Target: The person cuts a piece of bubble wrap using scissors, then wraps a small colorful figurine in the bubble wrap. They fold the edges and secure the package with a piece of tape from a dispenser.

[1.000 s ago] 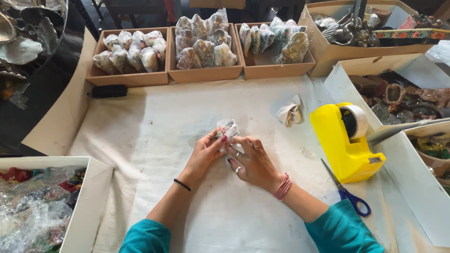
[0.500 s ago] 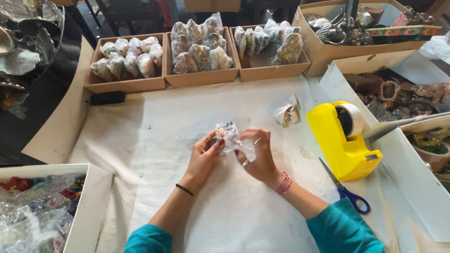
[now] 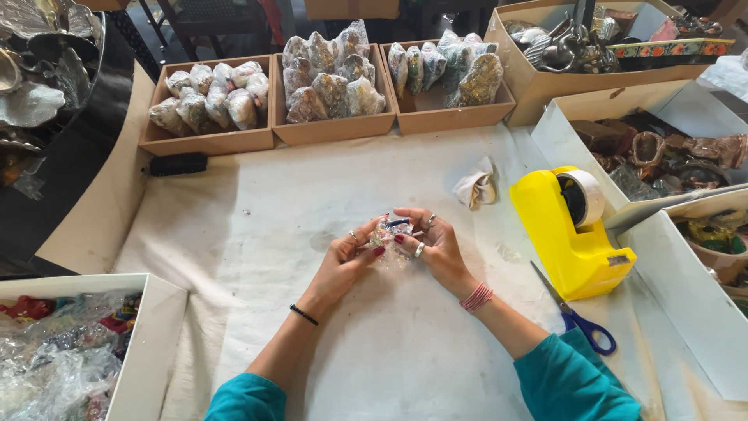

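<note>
Wrapped item: small bundle (image 3: pixel 389 231) in clear plastic film, colourful contents showing through, held just above the cloth-covered surface (image 3: pixel 374 343), near its middle.
Left hand (image 3: pixel 348 261): closed on the bundle's left side, thumb and fingertips pinching the film; black band at the wrist.
Right hand (image 3: pixel 436 248): closed on the bundle's right and top, fingers curled over it; rings on the fingers, red threads at the wrist.
Position between hands: bundle lodged between the two sets of fingertips, touching both, partly hidden by them.
Right of hands: yellow tape dispenser (image 3: pixel 569 234) standing on the surface; blue-handled scissors (image 3: pixel 576 312) lying just beside its base.
Beyond hands: crumpled scrap of white paper (image 3: pixel 477 187), well apart from the bundle.
Far edge: three brown cardboard trays (image 3: pixel 335 129) filled with similar wrapped pieces.
Near left corner: white box (image 3: pixel 152 343) holding loose plastic film.
</note>
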